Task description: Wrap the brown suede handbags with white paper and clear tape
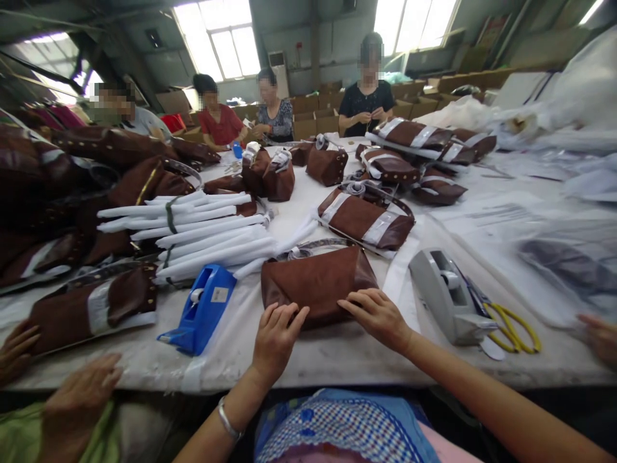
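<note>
A brown handbag [321, 280] lies on the table right in front of me, its patterned strap on the far side. My left hand [279, 337] holds its near left edge, fingers curled over the rim. At the near right edge, my right hand [378, 315] grips the same bag with bent fingers; the thumbs are mostly hidden. A blue tape dispenser [205, 312] stands left of my left hand. To the right of my right hand are a grey tape dispenser [446, 299] and yellow-handled scissors [513, 325].
White paper rolls [216, 241] tied with dark bands lie behind the blue dispenser. A wrapped brown bag [369, 215] sits beyond mine, with several more bags across the table. A co-worker's hands [81, 392] are at the left, another's hand [600, 337] at the right edge. Several people stand opposite.
</note>
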Available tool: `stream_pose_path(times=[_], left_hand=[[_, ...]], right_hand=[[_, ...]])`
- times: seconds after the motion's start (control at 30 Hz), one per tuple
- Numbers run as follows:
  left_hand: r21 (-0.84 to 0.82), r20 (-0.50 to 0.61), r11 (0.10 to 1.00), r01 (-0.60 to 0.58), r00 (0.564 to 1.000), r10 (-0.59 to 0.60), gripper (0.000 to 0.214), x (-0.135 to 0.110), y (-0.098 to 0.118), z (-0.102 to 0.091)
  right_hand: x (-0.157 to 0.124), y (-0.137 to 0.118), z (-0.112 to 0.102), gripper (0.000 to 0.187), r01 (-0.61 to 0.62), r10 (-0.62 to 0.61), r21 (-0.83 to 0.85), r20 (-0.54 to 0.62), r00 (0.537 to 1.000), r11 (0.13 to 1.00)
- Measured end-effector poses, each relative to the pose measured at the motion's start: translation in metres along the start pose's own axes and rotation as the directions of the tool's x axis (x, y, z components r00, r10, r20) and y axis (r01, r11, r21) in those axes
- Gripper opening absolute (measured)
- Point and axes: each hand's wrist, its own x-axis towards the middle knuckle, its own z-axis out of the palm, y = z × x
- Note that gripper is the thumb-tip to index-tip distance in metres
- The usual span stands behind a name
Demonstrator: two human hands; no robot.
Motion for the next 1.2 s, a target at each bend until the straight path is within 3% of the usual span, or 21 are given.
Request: stream_pose_path(times=[0.2, 0.33, 0.47, 0.6, 0.8, 0.9, 1.07, 1.2], left_hand=[[0.017, 0.142, 0.999, 0.03, 0.989, -0.032, 0.032, 0.007, 0.0, 0.02], [0.03, 0.213, 0.999, 0.017, 0.977, -0.023, 0.026, 0.025, -0.004, 0.017], [-0.019, 0.281, 1.0, -0.024, 0.959, 0.028, 0.023, 0.034, -0.008, -0.004], [-0.014, 0.36, 0.999, -0.044, 0.932, 0.046, 0.026, 0.026, 0.002, -0.024], [0.152, 0.289, 0.964, -0.218, 0.943, 0.167, 0.054, 0.009, 0.013, -0.023], [0.114, 0.23, 0.96, -0.255, 0.947, 0.225, 0.059, 0.004, 0.004, -0.008], [-0.078, 0.192, 0.988, -0.13, 0.971, 0.143, 0.052, 0.003, -0.008, 0.018], [-0.155, 0.194, 0.983, -0.093, 0.973, 0.122, 0.059, 0.007, -0.008, 0.027]], right_hand=[[-0.001, -0.002, 0.023, 0.033, -0.057, 0.056, -0.028, -0.038, 0.998, 0.998], [0.007, -0.002, 0.026, 0.028, -0.071, 0.068, -0.052, -0.045, 0.997, 0.996], [0.015, 0.002, 0.006, 0.024, 0.005, -0.002, -0.059, 0.059, 0.998, 0.998], [0.013, 0.007, -0.022, 0.024, 0.151, -0.143, -0.042, 0.156, 0.977, 0.988], [0.004, 0.018, -0.034, 0.042, 0.291, -0.29, -0.017, 0.039, 0.956, 0.957], [-0.002, 0.025, -0.025, 0.043, 0.284, -0.284, -0.036, 0.008, 0.959, 0.958], [-0.009, 0.026, 0.009, 0.038, 0.142, -0.141, 0.043, -0.035, 0.989, 0.989], [-0.013, 0.022, 0.029, 0.039, 0.091, -0.085, 0.045, -0.114, 0.99, 0.995]])
